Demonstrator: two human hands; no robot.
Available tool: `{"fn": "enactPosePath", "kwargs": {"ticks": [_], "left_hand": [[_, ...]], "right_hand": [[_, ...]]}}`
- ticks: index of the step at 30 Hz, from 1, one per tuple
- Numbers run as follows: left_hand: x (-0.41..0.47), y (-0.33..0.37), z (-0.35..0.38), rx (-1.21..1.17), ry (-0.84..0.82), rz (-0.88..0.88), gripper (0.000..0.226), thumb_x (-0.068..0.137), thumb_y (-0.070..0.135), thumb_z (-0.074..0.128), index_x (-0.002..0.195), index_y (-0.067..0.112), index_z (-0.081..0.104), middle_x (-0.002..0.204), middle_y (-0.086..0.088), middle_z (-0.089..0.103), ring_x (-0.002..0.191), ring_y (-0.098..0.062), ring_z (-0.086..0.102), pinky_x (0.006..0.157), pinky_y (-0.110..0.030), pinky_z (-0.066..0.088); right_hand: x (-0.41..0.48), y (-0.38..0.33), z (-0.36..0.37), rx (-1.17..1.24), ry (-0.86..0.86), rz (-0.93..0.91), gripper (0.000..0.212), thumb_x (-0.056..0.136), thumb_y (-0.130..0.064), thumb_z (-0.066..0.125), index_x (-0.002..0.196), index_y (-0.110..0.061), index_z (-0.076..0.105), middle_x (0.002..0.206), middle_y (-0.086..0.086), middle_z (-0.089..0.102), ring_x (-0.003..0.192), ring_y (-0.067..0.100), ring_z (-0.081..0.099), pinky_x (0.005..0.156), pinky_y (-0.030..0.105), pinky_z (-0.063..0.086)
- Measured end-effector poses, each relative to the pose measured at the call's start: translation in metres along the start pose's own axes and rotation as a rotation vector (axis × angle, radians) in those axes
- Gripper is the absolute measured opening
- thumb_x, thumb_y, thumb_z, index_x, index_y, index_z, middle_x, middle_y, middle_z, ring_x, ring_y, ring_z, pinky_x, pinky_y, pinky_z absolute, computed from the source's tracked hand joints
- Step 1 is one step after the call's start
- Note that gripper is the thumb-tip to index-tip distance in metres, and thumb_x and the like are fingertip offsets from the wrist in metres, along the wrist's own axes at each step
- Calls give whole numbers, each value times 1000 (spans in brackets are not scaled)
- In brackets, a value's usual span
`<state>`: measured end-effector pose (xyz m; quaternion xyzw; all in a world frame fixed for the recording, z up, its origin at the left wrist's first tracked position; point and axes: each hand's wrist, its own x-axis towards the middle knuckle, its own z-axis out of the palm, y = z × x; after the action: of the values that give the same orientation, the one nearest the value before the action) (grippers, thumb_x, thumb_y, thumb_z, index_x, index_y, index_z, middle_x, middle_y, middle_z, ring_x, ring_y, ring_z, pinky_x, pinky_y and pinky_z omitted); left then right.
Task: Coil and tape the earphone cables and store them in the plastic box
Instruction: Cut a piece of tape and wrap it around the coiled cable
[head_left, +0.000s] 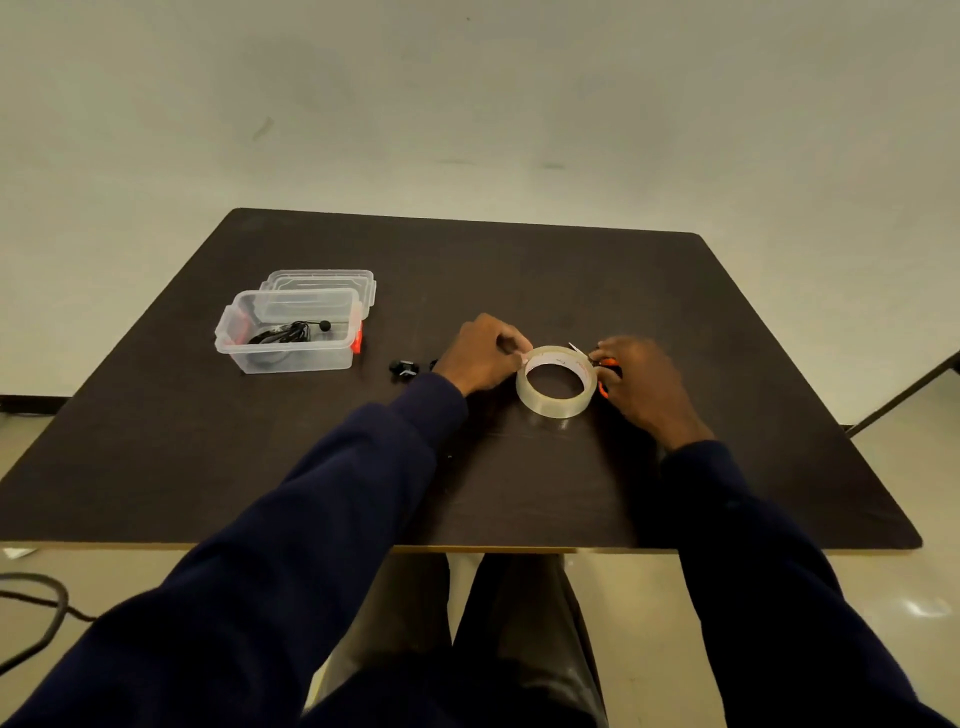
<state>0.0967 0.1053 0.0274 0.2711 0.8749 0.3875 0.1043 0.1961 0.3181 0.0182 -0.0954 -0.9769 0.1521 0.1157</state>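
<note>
Dark desk (727, 312): one coiled earphone cable (291, 332) is stored in the plastic box (291, 359), a second earphone (404, 367) is left loose nearby, not yet taped; the tape roll (556, 401) is pinched by the left hand (480, 353), scissors (607, 363) gripped by the right hand (649, 384).

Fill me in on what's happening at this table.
A person sits at a dark table. The left hand pinches the rim of a clear tape roll, while the right hand grips orange-handled scissors beside it. To the left, the open plastic box holds one coiled black earphone cable, its lid lying behind it. A small black bundle lies on the table by the left hand.
</note>
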Motion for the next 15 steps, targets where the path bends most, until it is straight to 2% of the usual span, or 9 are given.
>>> {"fn": "enactPosePath", "kwargs": {"ticks": [4,7,8,10,12,13,15], "left_hand": [[-4,-3,-8,-33,22,-31,12,91,13,76,103,12,79,100,-4,77,86,-9,71,80,-24,59],[-8,-1,-14,-72,20,-49,10,90,10,76,99,10,79,97,-4,77,86,-9,70,77,-21,58],[-10,-1,-16,-87,18,-62,9,90,9,75,99,9,78,96,-4,76,84,-8,70,72,-18,57],[-14,-1,-18,-134,26,-80,8,90,7,74,97,8,78,91,-2,75,78,-6,70,65,-15,55],[-19,-2,-21,-221,47,-77,7,89,4,76,95,5,79,83,-1,76,70,-6,72,61,-15,54],[-21,-3,-23,-268,53,-75,8,88,2,76,95,3,79,81,-2,76,69,-5,73,62,-15,55],[-25,-4,-25,-332,31,-66,11,88,0,76,99,2,78,86,-8,78,77,-10,75,69,-19,60]], "right_hand": [[-7,-5,6,-1,77,37,16,97,-22,68,108,-18,78,114,4,72,110,27,64,93,55,54],[-10,-13,8,51,174,3,23,103,-14,55,112,-4,75,120,16,70,116,34,63,100,53,51],[-14,-17,5,128,242,-31,24,104,-16,55,115,-3,73,122,16,70,117,32,63,102,51,51],[-26,-35,-4,358,308,-75,23,101,-31,62,112,-14,74,113,3,72,108,17,65,93,41,56],[-40,-54,-4,428,161,-110,30,90,-50,71,108,-26,74,106,-13,69,101,4,62,86,26,52],[-46,-63,0,392,59,-116,39,85,-54,75,114,-28,73,110,-17,68,102,2,60,88,24,50],[-53,-68,13,315,-28,-138,46,83,-48,80,120,-23,73,117,-13,69,107,3,59,93,29,52]]}}
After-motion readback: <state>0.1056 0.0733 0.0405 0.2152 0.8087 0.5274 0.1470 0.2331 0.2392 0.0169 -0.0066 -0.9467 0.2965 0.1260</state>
